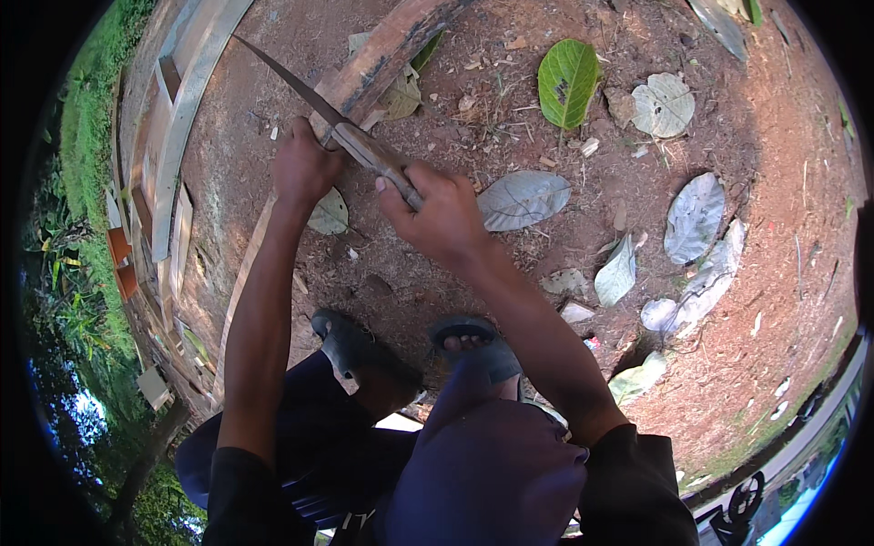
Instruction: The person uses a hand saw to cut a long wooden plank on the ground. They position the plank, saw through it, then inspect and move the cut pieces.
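A long knife [305,88] with a dark, tapering blade and a worn wooden handle lies slantwise across a long plank [369,77], its tip pointing to the far left. My right hand [443,211] is wrapped round the rear of the handle, thumb along it. Just left of the blade's base, my left hand [307,168] is closed at the plank's near edge; its fingertips are mostly hidden. A narrow wooden strip [244,282] runs back toward me beside my left forearm.
My sandalled feet [364,350] stand on the reddish dirt. Dry leaves [523,200] and a green leaf [568,84] lie to the right, among wood chips. Several boards [187,136] are on the left, beside grass [88,136]. A wheel [745,499] shows at lower right.
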`<state>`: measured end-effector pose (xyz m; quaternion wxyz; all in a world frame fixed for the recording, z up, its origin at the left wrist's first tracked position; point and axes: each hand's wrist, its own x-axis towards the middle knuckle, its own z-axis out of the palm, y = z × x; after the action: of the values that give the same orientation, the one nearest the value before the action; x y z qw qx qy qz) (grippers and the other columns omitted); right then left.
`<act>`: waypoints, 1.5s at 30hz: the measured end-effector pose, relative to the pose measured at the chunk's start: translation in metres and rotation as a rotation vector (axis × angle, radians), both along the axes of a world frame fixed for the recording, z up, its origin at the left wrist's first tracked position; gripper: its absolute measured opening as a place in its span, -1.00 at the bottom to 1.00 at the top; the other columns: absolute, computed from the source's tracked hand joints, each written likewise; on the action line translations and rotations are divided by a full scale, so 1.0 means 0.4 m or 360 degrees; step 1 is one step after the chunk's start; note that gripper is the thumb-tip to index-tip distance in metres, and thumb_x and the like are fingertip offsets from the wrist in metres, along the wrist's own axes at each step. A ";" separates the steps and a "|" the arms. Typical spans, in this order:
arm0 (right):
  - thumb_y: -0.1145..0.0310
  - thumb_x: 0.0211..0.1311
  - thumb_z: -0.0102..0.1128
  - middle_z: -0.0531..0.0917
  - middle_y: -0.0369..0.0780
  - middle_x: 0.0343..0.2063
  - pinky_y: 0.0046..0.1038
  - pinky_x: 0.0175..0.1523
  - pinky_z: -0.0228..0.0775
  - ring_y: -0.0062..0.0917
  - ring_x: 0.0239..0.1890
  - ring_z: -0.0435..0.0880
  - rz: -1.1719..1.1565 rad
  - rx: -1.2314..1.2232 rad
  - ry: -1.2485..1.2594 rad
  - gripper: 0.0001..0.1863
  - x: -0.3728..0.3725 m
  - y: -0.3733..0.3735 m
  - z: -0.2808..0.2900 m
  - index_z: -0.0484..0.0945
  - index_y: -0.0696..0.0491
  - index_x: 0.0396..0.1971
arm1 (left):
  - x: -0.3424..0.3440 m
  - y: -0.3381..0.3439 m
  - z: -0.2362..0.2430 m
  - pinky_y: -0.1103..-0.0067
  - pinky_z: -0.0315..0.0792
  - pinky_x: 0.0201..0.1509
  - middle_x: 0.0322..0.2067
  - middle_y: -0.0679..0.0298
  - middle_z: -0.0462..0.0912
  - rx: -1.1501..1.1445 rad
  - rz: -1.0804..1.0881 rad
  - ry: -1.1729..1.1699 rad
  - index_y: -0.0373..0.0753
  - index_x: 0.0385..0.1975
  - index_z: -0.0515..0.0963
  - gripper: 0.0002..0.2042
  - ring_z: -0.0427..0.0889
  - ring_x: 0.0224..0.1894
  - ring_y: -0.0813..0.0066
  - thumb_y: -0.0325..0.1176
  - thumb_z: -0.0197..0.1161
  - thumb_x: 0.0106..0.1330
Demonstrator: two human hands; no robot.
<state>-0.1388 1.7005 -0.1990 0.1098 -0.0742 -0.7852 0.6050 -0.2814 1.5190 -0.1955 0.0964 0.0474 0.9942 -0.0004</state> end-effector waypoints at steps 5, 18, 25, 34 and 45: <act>0.34 0.23 0.24 0.61 -0.10 -0.66 -0.41 -0.50 0.49 -0.40 -0.66 0.67 0.0101 0.0140 -0.0102 -0.75 0.421 0.197 0.025 0.56 0.27 -0.44 | 0.021 0.004 0.001 0.12 0.53 -0.02 -0.15 -0.16 0.64 -0.0092 0.0087 -0.0036 -0.35 -0.13 0.38 -0.36 0.67 -0.09 -0.13 0.06 0.47 0.05; 0.29 0.29 0.28 0.47 -0.24 -0.79 -0.42 -0.58 0.30 -0.61 -0.73 0.46 0.0083 0.0220 -0.0257 -0.71 0.175 0.072 0.052 0.49 0.12 -0.56 | -0.011 -0.011 0.047 0.15 0.55 0.03 -0.09 -0.12 0.63 0.0003 0.0036 -0.0157 -0.37 -0.04 0.38 -0.32 0.67 -0.05 -0.12 0.11 0.43 0.11; 0.21 0.34 0.23 0.54 -0.18 -0.73 -0.34 -0.56 0.37 -0.45 -0.71 0.58 0.0081 0.0141 -0.0401 -0.69 0.303 0.108 0.084 0.55 0.18 -0.45 | -0.001 -0.027 0.026 0.16 0.57 0.02 -0.16 -0.15 0.66 0.0047 0.0007 -0.0163 -0.40 -0.06 0.37 -0.41 0.69 -0.07 -0.10 -0.05 0.44 0.13; 0.23 0.29 0.25 0.51 -0.17 -0.75 -0.39 -0.57 0.33 -0.51 -0.71 0.55 0.0105 0.0189 -0.0250 -0.70 0.336 0.141 0.069 0.53 0.17 -0.50 | -0.032 -0.056 0.054 0.13 0.56 0.01 -0.20 -0.18 0.68 0.0041 -0.0049 -0.0223 -0.42 0.02 0.39 -0.39 0.69 -0.09 -0.14 -0.07 0.41 0.13; 0.30 0.31 0.29 0.43 -0.22 -0.79 -0.42 -0.58 0.20 -0.56 -0.74 0.35 0.0055 -0.0027 -0.0389 -0.67 0.043 0.005 0.076 0.45 0.14 -0.58 | -0.022 -0.065 0.053 0.13 0.53 0.07 -0.20 -0.13 0.69 0.0180 -0.0074 -0.0395 -0.42 -0.06 0.45 -0.49 0.68 -0.09 -0.14 -0.18 0.36 0.08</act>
<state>-0.1217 1.7027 -0.1686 0.0023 -0.1347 -0.7888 0.5997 -0.2904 1.4929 -0.1742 0.2156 0.0753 0.9718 0.0592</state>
